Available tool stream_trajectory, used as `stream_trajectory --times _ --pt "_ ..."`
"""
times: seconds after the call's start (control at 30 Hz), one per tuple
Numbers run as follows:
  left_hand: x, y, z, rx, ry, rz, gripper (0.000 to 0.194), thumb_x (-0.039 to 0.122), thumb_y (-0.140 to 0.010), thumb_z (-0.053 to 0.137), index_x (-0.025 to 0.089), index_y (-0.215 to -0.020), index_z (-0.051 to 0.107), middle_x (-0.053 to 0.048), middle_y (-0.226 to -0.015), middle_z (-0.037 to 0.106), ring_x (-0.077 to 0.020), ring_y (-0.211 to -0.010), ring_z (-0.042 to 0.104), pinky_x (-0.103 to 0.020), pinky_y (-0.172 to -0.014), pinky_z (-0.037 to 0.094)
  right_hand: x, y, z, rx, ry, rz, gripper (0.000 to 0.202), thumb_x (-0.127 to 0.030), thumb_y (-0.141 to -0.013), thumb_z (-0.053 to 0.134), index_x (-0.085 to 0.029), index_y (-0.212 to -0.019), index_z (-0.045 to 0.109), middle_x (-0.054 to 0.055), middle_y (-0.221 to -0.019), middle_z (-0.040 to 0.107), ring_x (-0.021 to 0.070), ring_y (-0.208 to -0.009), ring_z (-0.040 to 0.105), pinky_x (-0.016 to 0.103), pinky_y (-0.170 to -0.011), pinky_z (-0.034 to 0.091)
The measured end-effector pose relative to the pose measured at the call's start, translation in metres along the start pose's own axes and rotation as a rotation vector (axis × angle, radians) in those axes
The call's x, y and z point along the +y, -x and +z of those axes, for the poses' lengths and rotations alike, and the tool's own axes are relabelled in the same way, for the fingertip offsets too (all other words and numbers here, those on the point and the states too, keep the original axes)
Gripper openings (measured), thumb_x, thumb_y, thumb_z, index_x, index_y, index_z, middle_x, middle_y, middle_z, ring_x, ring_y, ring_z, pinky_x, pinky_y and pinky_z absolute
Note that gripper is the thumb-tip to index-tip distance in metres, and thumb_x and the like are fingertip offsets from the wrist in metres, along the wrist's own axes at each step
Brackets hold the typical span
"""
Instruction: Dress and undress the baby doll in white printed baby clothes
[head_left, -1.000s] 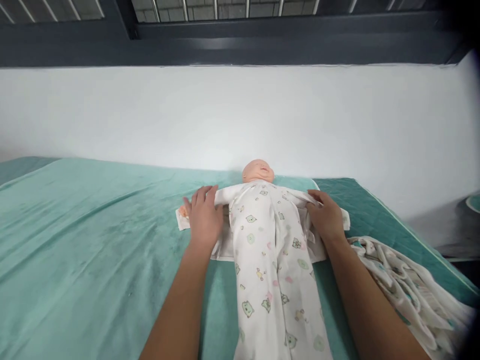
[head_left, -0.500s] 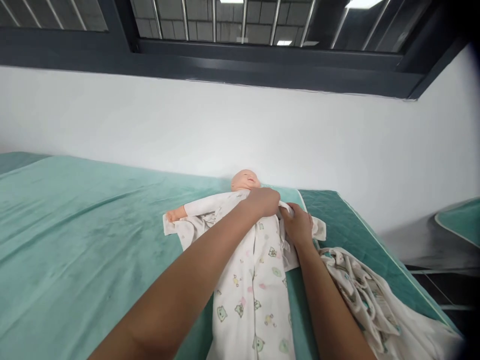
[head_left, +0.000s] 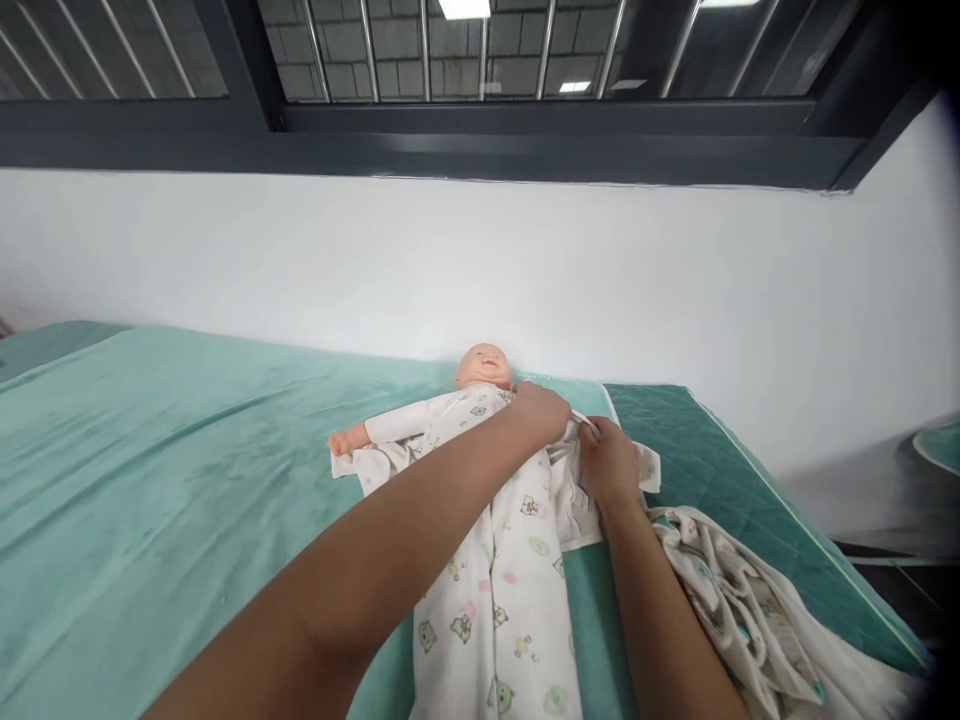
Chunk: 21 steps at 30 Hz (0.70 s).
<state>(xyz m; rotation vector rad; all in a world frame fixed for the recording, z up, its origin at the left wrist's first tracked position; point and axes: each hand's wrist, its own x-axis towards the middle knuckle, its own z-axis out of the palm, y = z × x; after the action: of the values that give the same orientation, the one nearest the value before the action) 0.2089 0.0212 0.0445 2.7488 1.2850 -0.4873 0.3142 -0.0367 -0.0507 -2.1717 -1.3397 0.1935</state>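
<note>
A baby doll (head_left: pixel 484 366) lies on its back, its head towards the wall. A white long baby garment (head_left: pixel 517 580) printed with small animals covers its front. The doll's arm at the left, in a white sleeve (head_left: pixel 401 420), is stretched out with the hand showing. My left hand (head_left: pixel 544 412) reaches across the doll's chest, fingers closed on the white sleeve at the right. Just beside it, my right hand (head_left: pixel 609 460) pinches the outer end of that same sleeve, which is drawn taut between them. The doll's other hand is hidden.
Under the doll is a light green sheet (head_left: pixel 187 520), with a darker green quilted mat (head_left: pixel 675 430) at the right. A crumpled printed white cloth (head_left: pixel 742 600) lies by my right forearm. A white wall (head_left: pixel 375 260) and dark window frame (head_left: pixel 525 150) stand behind.
Both hands have shifted slightly to the right relative to the doll, and the sleeve stretch between them is a little longer. The camera view has tilted slightly.
</note>
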Motion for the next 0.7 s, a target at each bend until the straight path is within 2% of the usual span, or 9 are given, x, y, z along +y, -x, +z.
stream_trajectory --times 0.2,0.3,0.4,0.57,0.7 --pt "0.012 -0.015 0.007 -0.051 -0.002 0.048 0.03 0.022 -0.079 0.064 0.02 -0.108 0.072 -0.013 -0.122 0.07 -0.0282 -0.11 0.065 -0.044 -0.094 0.049 -0.002 0.001 0.003 -0.005 0.022 0.078 0.037 -0.041 -0.093 0.042 -0.021 -0.114 0.065 0.014 -0.124 0.065 0.0334 -0.122 0.053 0.051 -0.105 0.03" --pt "0.015 -0.018 0.014 -0.035 -0.022 0.096 0.033 0.022 -0.076 0.067 0.019 -0.109 0.07 -0.013 -0.123 0.069 -0.0288 -0.113 0.064 -0.045 -0.097 0.048 -0.002 0.001 0.003 -0.017 0.032 0.07 0.037 -0.041 -0.093 0.042 -0.02 -0.114 0.065 0.015 -0.126 0.064 0.0337 -0.124 0.051 0.053 -0.106 0.028" --pt "0.008 -0.015 0.015 0.004 -0.053 0.137 0.035 0.021 -0.077 0.066 0.019 -0.111 0.068 -0.013 -0.121 0.07 -0.0299 -0.112 0.064 -0.047 -0.097 0.047 0.0 -0.001 0.001 -0.022 -0.044 0.07 0.039 -0.043 -0.092 0.04 -0.02 -0.109 0.067 0.015 -0.122 0.066 0.0344 -0.12 0.053 0.051 -0.102 0.032" --pt "-0.009 -0.004 0.001 0.068 -0.111 0.177 0.035 0.02 -0.08 0.062 0.016 -0.115 0.065 -0.016 -0.12 0.068 -0.0318 -0.111 0.063 -0.045 -0.092 0.048 0.005 -0.004 -0.002 0.026 -0.279 0.121 0.043 -0.043 -0.091 0.038 -0.016 -0.11 0.064 0.017 -0.106 0.07 0.0318 -0.102 0.061 0.04 -0.085 0.041" --pt "-0.024 0.011 -0.012 0.148 -0.165 0.162 0.034 0.019 -0.081 0.058 0.014 -0.115 0.063 -0.017 -0.116 0.068 -0.0315 -0.108 0.064 -0.042 -0.088 0.049 0.012 -0.007 -0.001 0.078 -0.36 0.164 0.045 -0.046 -0.09 0.039 -0.016 -0.114 0.062 0.015 -0.104 0.07 0.0295 -0.098 0.062 0.038 -0.082 0.043"
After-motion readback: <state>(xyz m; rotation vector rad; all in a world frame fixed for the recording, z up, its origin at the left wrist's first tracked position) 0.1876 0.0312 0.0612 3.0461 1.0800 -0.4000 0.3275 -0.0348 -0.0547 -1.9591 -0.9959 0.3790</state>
